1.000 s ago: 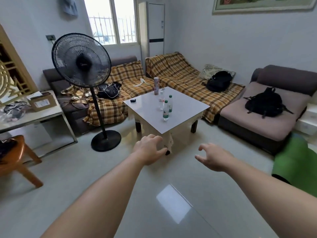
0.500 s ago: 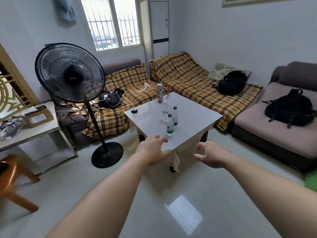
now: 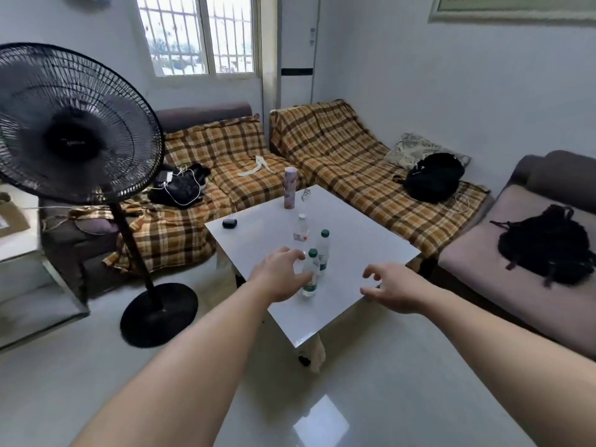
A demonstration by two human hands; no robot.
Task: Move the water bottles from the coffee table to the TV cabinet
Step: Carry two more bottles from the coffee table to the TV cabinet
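Note:
Three clear water bottles stand upright on the white coffee table (image 3: 361, 227). Nearest me is a green-capped bottle (image 3: 311, 275). A second green-capped bottle (image 3: 323, 250) stands just behind it, and a white-capped bottle with a red label (image 3: 301, 230) is farther back. My left hand (image 3: 280, 276) reaches over the table's near part, fingers spread, right beside the nearest bottle and overlapping its left side; it holds nothing. My right hand (image 3: 392, 287) hovers open over the table's near right edge, apart from the bottles. The TV cabinet is out of view.
A tall pink cylinder (image 3: 290, 188) and a small black case (image 3: 229, 223) also sit on the table. A black standing fan (image 3: 74, 124) is at the left. Plaid-covered sofas with black bags surround the table; a glass side table (image 3: 48, 279) is at far left.
The view has come closer to the coffee table. Both hands have gone forward, from short of the table to over its near part, the left one reaching the nearest bottle.

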